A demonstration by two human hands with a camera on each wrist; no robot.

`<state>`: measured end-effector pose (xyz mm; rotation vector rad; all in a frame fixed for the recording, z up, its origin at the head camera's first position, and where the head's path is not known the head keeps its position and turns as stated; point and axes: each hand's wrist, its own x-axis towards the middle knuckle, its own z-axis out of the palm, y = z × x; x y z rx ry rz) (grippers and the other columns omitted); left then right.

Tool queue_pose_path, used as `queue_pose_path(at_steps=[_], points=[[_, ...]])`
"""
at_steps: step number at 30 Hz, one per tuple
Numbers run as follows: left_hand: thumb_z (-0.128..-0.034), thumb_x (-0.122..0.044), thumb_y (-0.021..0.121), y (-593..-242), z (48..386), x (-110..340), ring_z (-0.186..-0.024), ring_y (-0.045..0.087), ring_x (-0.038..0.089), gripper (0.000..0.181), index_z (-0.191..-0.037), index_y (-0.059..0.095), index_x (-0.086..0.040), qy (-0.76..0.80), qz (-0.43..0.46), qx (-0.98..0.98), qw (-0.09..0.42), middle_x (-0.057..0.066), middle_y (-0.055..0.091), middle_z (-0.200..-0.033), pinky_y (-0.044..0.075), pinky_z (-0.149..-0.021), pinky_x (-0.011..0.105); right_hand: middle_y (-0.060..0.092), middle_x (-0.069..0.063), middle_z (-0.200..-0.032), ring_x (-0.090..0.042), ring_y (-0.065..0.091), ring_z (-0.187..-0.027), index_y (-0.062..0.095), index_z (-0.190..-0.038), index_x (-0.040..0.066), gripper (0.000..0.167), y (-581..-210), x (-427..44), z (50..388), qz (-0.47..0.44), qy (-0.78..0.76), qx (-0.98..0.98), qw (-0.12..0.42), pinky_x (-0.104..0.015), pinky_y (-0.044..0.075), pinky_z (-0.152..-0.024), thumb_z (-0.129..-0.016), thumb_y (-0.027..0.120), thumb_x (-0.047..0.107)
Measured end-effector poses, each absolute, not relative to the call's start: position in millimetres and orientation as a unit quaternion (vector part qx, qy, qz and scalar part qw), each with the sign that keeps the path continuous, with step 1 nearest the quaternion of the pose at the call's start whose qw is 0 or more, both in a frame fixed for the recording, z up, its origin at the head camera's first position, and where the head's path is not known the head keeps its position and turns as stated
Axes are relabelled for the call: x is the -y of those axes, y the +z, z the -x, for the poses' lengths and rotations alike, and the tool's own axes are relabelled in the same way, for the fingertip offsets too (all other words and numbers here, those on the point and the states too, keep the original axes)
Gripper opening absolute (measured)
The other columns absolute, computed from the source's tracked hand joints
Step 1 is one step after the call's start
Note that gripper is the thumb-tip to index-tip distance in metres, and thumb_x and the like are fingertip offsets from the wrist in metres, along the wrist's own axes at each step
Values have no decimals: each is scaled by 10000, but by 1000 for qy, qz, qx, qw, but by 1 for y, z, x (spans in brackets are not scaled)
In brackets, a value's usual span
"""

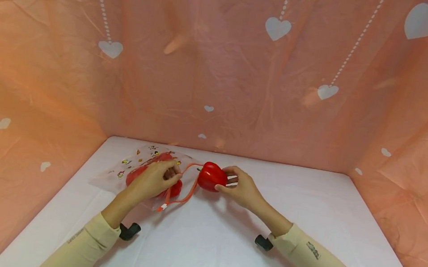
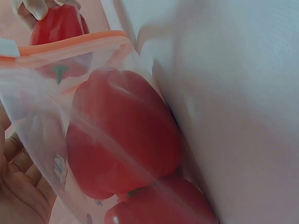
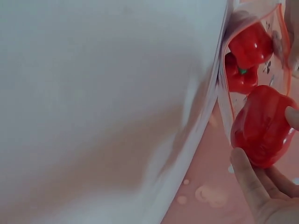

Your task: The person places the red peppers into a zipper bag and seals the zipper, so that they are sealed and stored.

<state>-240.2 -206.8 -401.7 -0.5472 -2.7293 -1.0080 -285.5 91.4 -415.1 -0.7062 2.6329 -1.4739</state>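
My right hand (image 1: 244, 191) grips a red bell pepper (image 1: 211, 177) from its right side, with the thumb and fingers around its blunt end. The pepper's green stem points left, at the open mouth of a clear zip bag (image 1: 110, 179) printed with small figures. An orange-red zip edge (image 1: 191, 191) rims that mouth and carries a white slider (image 1: 163, 206). Over the bag, my left hand (image 1: 153, 179) holds its upper edge with curled fingers; the exact contact is partly hidden. Inside lie two red bell peppers, one (image 2: 124, 135) nearer the mouth and another (image 2: 161, 203) behind it.
A white-covered table (image 1: 199, 249) lies beneath, walled at the back and both sides by a pink-orange curtain (image 1: 236, 87) with white hearts. The bag sits near the table's back left edge. Dark wrist-mounted pieces (image 1: 130, 231) show under both sleeves.
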Motion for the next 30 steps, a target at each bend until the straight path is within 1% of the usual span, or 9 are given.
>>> queue_pose_path(at_steps=[10,18,23,27,30], points=[[-999,-105,762,-402,241,207,-801,675,123,56,-1020,710,-95,-339,192,916,95,-21,733,-893,585,-750,302,718,-170,-1219,-309,739,-1051,639,-1328,-24,514,-419,-76,275,239,-462,-853,55,-372,637,-877,-907,876,149],[-1005,-123,762,-401,239,206,-808,671,125,61,-1031,710,-103,-340,190,917,89,-30,725,-895,587,-759,309,727,-137,-1199,-251,736,-999,651,-1314,-11,505,-425,-64,273,233,-451,-860,59,-361,634,-863,-911,874,196],[-1006,-127,760,-401,239,207,-820,673,127,57,-1035,717,-105,-342,189,916,84,-25,725,-908,592,-763,316,736,-139,-1188,-223,746,-943,657,-1297,-18,504,-427,-59,273,223,-462,-856,59,-350,635,-805,-912,867,231],[-1007,-143,763,-401,239,207,-819,670,125,58,-1030,719,-113,-341,188,917,84,-27,721,-906,587,-766,318,725,-170,-1189,-224,772,-860,644,-1295,-41,502,-428,-54,274,206,-496,-840,79,-345,645,-733,-920,856,216],[-1006,-148,766,-401,240,207,-814,666,122,62,-1028,718,-115,-339,188,918,87,-30,718,-897,587,-765,319,709,-190,-1203,-228,777,-822,636,-1302,-51,498,-428,-51,275,189,-521,-827,99,-351,649,-709,-934,849,208]])
